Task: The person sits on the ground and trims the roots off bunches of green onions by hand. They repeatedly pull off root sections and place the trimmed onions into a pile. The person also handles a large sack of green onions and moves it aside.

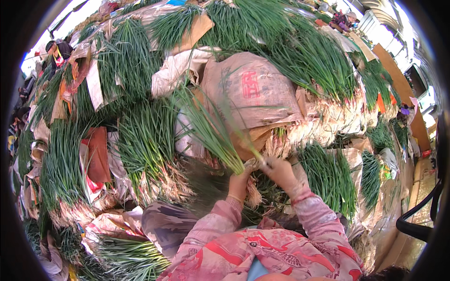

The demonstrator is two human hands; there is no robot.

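My left hand point(240, 181) is closed around a bunch of green onions point(214, 140); their leaves point up and left, and pale roots point(253, 193) hang below the hand. Just right of it, my right hand point(280, 172) pinches the lower end of a thin green stalk point(248, 142), whose upper part is blurred. Both hands are close together over loose green leaves. Beyond them a woven sack point(249, 91) with a red printed mark lies across more onions, whose roots show at its lower right edge.
Piled green onions point(147, 140) surround me, with more point(327, 179) at right and cut-off bundles point(130, 258) at lower left. A reddish-brown sheet point(98, 154) lies among the left piles. One person point(59, 52) is at upper left, another point(344, 21) at upper right. A black curved bar point(415, 228) stands at right.
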